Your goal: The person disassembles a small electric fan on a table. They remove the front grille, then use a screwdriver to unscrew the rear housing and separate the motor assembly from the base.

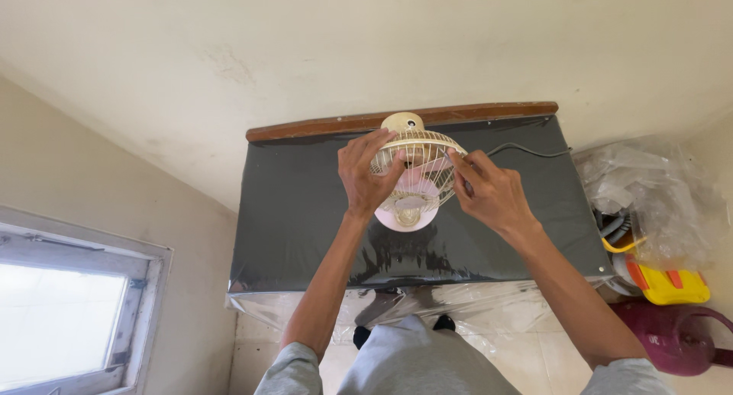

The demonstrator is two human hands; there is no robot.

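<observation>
both forearms reach up to small fan [412, 182] on dark surface [305, 212]; left hand [368, 175] clasps cage at 9 o'clock, right hand [489, 190] pinches rim at 3 o'clock; equally near.

The fan [412, 177] stands on the table [305, 204], window [65, 322] at left, bags [649, 196] at right.

table [305, 212] | black plastic-covered top | cream fan [412, 173] | grey cable [527, 149]

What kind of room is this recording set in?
Probably a plain room in a home, partly used for storage: both hands grip a small cream fan on a plastic-covered dark table, beside a window, tiled floor and bagged clutter.
</observation>
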